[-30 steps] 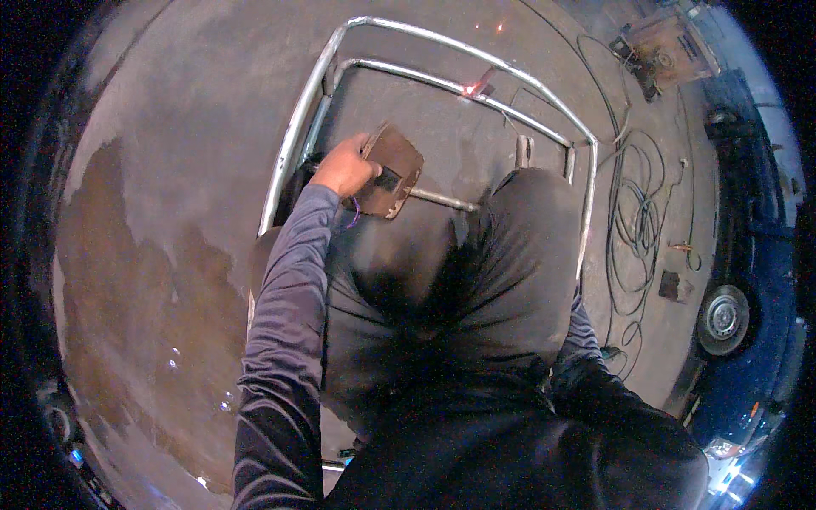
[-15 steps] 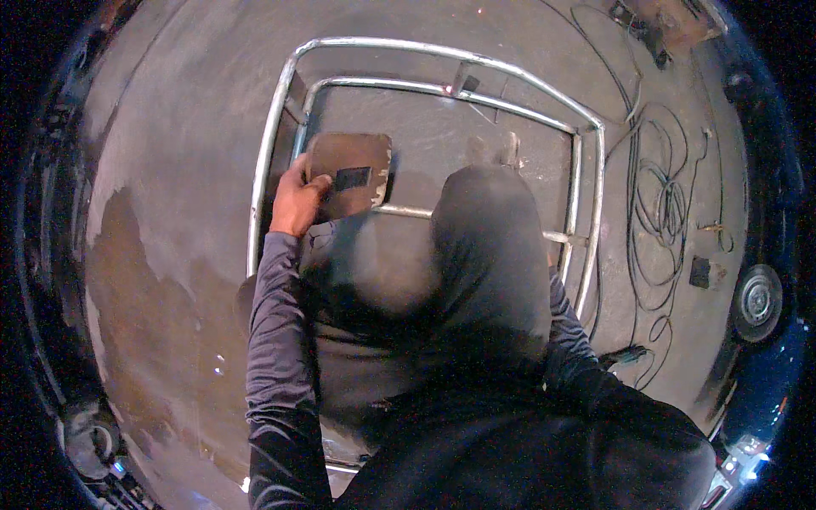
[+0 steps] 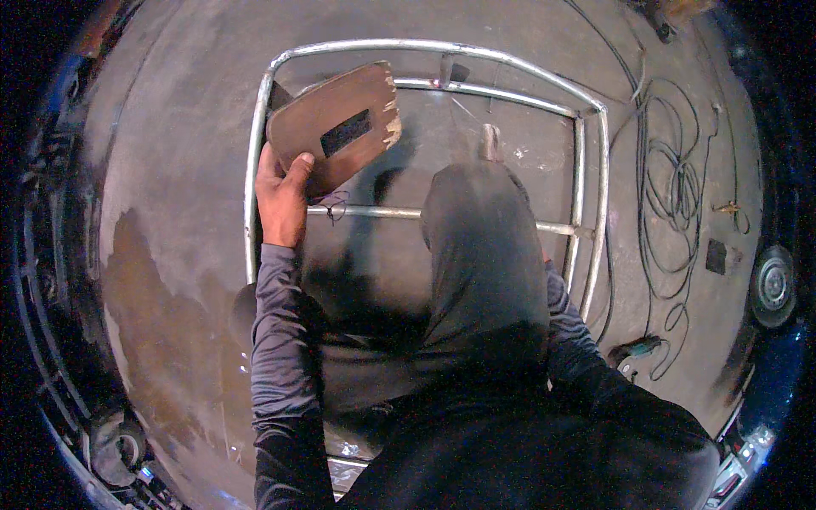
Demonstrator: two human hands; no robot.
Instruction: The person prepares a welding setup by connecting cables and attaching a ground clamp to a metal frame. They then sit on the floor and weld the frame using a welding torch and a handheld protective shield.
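Pinching the brown board (image 3: pixel 304 126) by its near left corner, my left hand (image 3: pixel 283 200) is just inside the left side of the metal frame (image 3: pixel 408 43) in this view — thumb flat on the board's face, the other fingers mostly hidden behind it. I see the board tilted over the frame's far left part, its dark window (image 3: pixel 347 133) facing up and its right edge ragged and pale. A purple string (image 3: pixel 337 205) hangs by the frame's crossbar. The right sleeve (image 3: pixel 571 323) runs to the frame's right side; the right hand is hidden behind the knee (image 3: pixel 484 225) — I cannot tell how its fingers are set. Right of the frame lie looped cables (image 3: pixel 676 183), and beyond them a wheel (image 3: pixel 774 285).
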